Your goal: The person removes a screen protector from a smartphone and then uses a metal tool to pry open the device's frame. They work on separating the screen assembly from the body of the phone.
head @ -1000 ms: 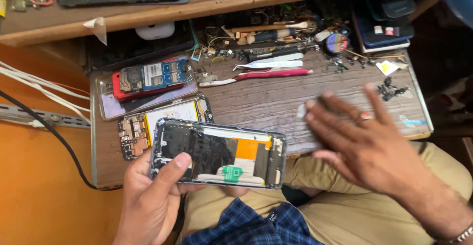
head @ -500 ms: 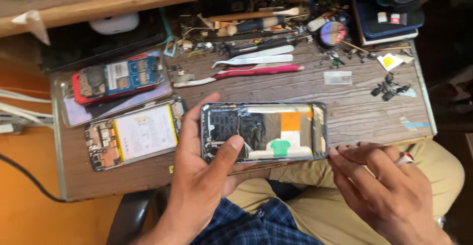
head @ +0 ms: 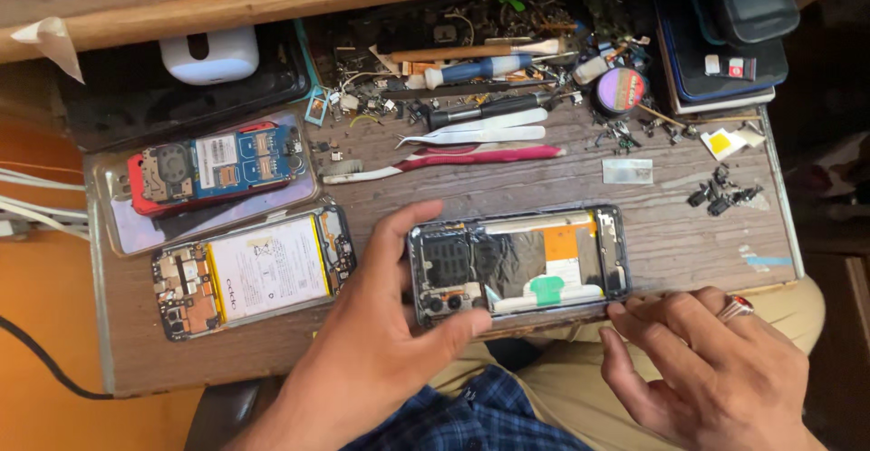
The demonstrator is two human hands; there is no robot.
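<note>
An opened phone body (head: 518, 264), back cover off, lies lengthwise on the wooden drawer board (head: 671, 233) near its front edge. Inside it I see black foil, an orange patch and a green tab. My left hand (head: 381, 342) grips its left end, thumb on the near edge and fingers over the far corner. My right hand (head: 707, 369), wearing a ring with a red stone, hovers by the phone's near right corner with fingers spread; a fingertip touches the board edge.
Two other opened phones lie at the left: one with a white battery (head: 254, 270), one red and blue (head: 217, 165) on a clear cover. Tweezers (head: 476, 134), a pink-handled tool (head: 453, 161), screwdrivers (head: 471, 70), loose screws (head: 725, 195) and a round tin (head: 622, 90) crowd the back.
The phone body has moved right and toward the board's front centre in my left hand. My right hand dropped from the board's right side to the near edge by the phone's corner.
</note>
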